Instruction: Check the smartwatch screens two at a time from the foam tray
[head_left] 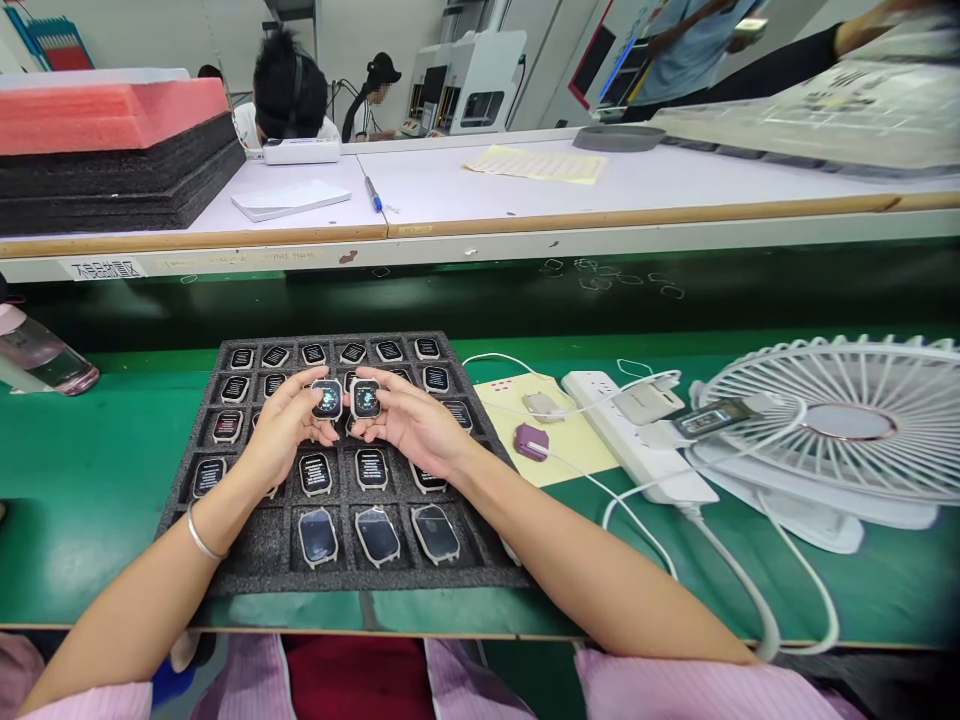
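Note:
My left hand [289, 425] is closed around the edges of a smartwatch body [327, 399] without a strap, its screen lit. In my right hand [409, 418] a second strapless smartwatch [366, 398] is pinched, its screen lit too. The two watches are held side by side, a small gap between them. Both hands are above a black foam tray [225, 570] with compartments. Several more watch bodies lie in it, many showing white text; in the front row, a watch with a dark screen [318, 537] lies face up. My hands and forearms hide some compartments.
Right of the tray, a purple charger piece [531, 442] rests on yellow paper [577, 455]. Beyond it are a white power strip [637, 440], loose cables and a white fan [840, 430]. A bottle [45, 350] lies at left. Foam sheets [112, 160] are stacked on the shelf; people are behind it.

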